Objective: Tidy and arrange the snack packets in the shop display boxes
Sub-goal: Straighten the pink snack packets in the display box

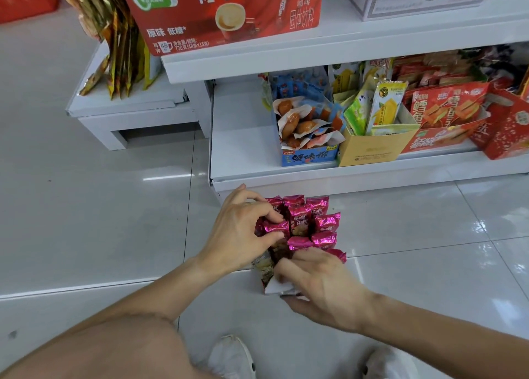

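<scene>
A display box [267, 272] full of shiny magenta snack packets [323, 224] stands on the tiled floor in front of the lowest shelf. My left hand [243, 229] reaches in from the left and pinches one magenta packet [274, 227] at the box's left side. My right hand [320, 287] is at the near end of the box, its fingers curled over the front packets and the box's white front edge [274, 288]. The box's lower part is hidden behind my hands.
The lowest white shelf [243, 138] holds a blue box of crab-stick snacks [306, 126], a tan box of corn packets [375, 146] and red boxes [446, 121] to the right. A red Nescafe box [223, 9] sits above. My shoes [232, 358] are below.
</scene>
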Action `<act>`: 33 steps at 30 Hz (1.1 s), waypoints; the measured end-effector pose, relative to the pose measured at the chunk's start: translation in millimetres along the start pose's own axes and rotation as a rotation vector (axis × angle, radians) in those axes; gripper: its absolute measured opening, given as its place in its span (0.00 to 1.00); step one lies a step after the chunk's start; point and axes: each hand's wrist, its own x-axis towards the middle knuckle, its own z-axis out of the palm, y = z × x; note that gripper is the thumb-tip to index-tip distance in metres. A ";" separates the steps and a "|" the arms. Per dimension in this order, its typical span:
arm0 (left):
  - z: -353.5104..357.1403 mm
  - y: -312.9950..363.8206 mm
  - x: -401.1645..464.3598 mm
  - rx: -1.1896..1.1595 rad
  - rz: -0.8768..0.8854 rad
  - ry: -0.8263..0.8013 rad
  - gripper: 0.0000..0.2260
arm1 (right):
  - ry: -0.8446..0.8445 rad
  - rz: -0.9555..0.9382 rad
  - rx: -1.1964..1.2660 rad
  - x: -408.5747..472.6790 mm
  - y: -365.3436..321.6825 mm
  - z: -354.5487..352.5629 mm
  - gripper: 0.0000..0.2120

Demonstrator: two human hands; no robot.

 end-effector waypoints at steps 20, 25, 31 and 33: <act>-8.0 4.3 3.7 -0.557 -0.241 -0.225 0.09 | -0.096 0.101 0.096 -21.4 29.0 -36.1 0.12; 3.9 2.1 8.2 -0.707 -0.300 -0.143 0.11 | -0.037 0.182 0.177 -19.1 22.0 -41.7 0.13; -21.6 12.1 19.5 -1.103 -0.426 0.101 0.18 | -0.055 0.221 0.114 -22.1 26.8 -34.6 0.14; -33.5 15.9 25.0 -1.129 -0.393 0.133 0.18 | -0.086 0.214 0.082 -22.6 26.7 -32.1 0.13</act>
